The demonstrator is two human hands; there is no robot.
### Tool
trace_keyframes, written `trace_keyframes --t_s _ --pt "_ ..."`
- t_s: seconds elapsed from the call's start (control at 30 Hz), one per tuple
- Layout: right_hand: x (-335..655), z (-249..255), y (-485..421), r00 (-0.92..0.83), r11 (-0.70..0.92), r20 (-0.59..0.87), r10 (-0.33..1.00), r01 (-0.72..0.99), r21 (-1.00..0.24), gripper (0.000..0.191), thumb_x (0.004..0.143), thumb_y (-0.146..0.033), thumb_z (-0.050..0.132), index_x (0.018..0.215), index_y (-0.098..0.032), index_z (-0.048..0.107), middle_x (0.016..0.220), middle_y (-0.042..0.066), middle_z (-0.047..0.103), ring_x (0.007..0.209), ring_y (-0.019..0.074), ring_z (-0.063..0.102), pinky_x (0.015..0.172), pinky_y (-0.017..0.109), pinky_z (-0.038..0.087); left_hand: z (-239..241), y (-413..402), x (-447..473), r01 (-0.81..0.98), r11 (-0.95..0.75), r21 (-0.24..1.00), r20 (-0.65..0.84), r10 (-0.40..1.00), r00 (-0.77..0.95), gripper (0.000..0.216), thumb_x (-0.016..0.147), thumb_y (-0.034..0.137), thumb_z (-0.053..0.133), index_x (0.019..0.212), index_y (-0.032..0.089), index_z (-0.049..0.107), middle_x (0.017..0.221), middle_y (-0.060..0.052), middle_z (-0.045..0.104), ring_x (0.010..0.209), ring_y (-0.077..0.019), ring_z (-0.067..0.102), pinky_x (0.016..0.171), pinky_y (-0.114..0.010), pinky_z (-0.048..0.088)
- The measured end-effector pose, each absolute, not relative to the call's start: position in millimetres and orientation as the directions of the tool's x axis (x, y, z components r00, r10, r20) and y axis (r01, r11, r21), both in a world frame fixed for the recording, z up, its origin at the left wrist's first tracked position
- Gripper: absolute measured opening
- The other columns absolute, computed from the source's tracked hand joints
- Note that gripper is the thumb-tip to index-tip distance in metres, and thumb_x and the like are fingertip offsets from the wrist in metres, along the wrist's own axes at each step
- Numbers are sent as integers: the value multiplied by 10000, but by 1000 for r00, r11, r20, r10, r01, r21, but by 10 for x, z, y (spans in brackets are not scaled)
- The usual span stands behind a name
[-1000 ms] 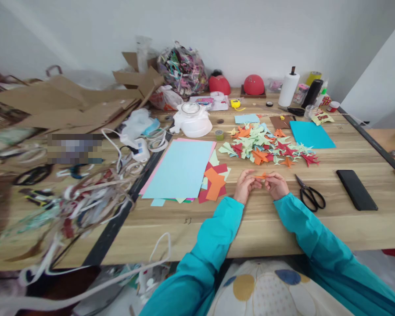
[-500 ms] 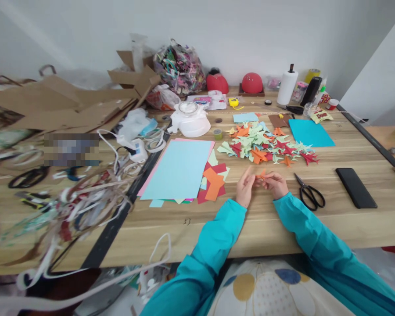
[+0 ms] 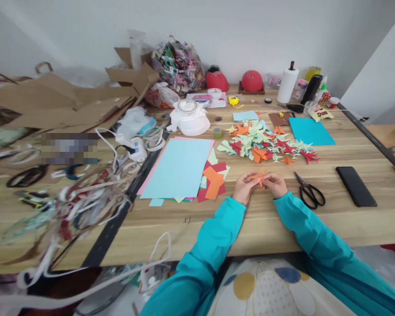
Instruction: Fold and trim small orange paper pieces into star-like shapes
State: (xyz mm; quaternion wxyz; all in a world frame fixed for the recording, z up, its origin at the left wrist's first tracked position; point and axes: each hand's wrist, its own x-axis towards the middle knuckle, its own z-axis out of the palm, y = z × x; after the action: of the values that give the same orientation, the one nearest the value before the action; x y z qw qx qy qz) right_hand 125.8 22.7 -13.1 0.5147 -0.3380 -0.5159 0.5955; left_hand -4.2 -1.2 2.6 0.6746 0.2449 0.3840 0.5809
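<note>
Between my two hands is a small folded orange paper star (image 3: 260, 177), its points spread out. My left hand (image 3: 245, 186) pinches it from the left, thumb in front. From the other side my right hand (image 3: 275, 183) grips it between thumb and fingertips. Just beyond my hands lies a heap of folded paper stars (image 3: 258, 142) in pale green, orange, red and light blue. Black-handled scissors (image 3: 309, 191) rest on the table to the right of my right hand. Cut orange paper pieces (image 3: 213, 182) lie over red and green ones to my left.
Light blue paper sheets (image 3: 177, 169) are stacked left of the cut pieces. Farther left, ribbons and cords (image 3: 85, 210) lie tangled. A black phone (image 3: 356, 186) is at the right, and a turquoise sheet (image 3: 312, 131) lies behind the heap.
The orange paper star has turned so its points show more plainly. My left fingers, raised before, are now curled around its left side.
</note>
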Motion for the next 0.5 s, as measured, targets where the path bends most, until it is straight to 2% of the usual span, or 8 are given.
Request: trace_keyframes --t_s 0.17,0.33,0.5 --pt "1261 -127 225 -266 64 138 954 -267 -962 223 633 -320 720 752 -195 578 521 -41 614 418 87 537 435 219 448 35 -8 -69 -528 188 828 -228 974 -9 474 462 215 810 881 115 613 652 -23 670 595 -122 616 658 -268 469" --pt "1267 -113 211 -250 99 165 954 -257 -961 205 620 -296 731 674 -187 566 500 -40 610 400 87 534 412 213 439 13 -4 -77 -471 168 866 -204 979 -27 448 471 236 801 868 125 622 658 -20 665 593 -112 603 639 -248 464" --pt "1274 -91 206 -249 31 111 962 -305 -952 185 609 -271 727 641 -183 568 503 -28 635 395 105 550 397 223 446 49 -15 -95 -448 144 882 -162 987 -3 376 533 274 768 855 131 635 652 -18 657 599 -121 604 643 -261 476"
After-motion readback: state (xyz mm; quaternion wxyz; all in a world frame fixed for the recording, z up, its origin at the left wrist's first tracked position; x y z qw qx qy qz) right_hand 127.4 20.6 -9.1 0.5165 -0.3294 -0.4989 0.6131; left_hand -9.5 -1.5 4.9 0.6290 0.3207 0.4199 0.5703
